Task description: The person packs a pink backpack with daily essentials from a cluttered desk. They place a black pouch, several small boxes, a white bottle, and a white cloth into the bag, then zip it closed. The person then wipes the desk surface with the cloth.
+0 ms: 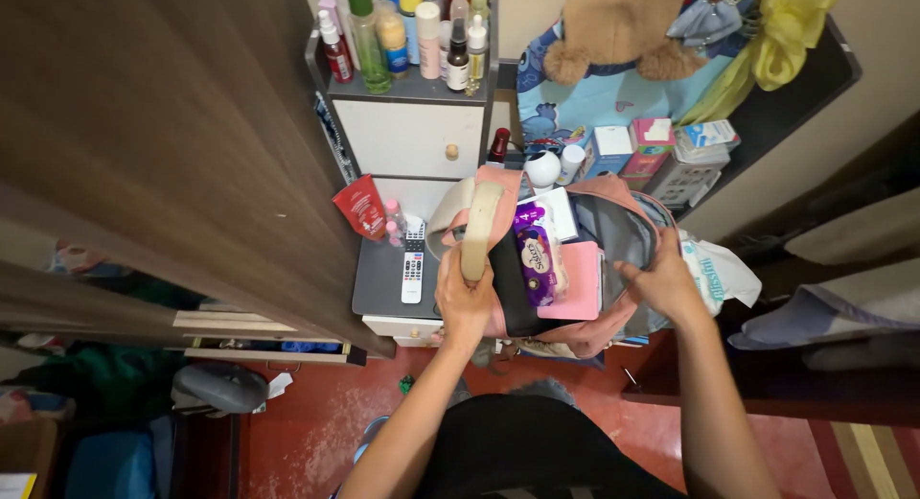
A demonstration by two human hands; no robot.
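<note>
Head view: pink backpack [585, 312] sitting open on the edge of the grey side table [379, 278], mouth gaping upward, purple packet [539, 255] and pink flat pouch [575, 283] standing inside, white remote control [412, 269] lying just beside on the table

Possibly slipping off toward the red floor [316, 432] if pulled further forward, since hanging partly over the table edge with the weight inside; possibly spilling the purple packet if tipped; possibly knocking the remote or the red tube [361, 207] sideways with the beige object

Left hand [465, 298] curling closed around the lower end of a beige, strap-like object [479, 231], fingers wrapped tight, holding it upright at the bag's left rim

Right hand [666, 283] gripping the grey lining at the bag's right rim, fingers bent and pinching the fabric, pulling the opening wide; exact finger spread not showing clearly
</note>
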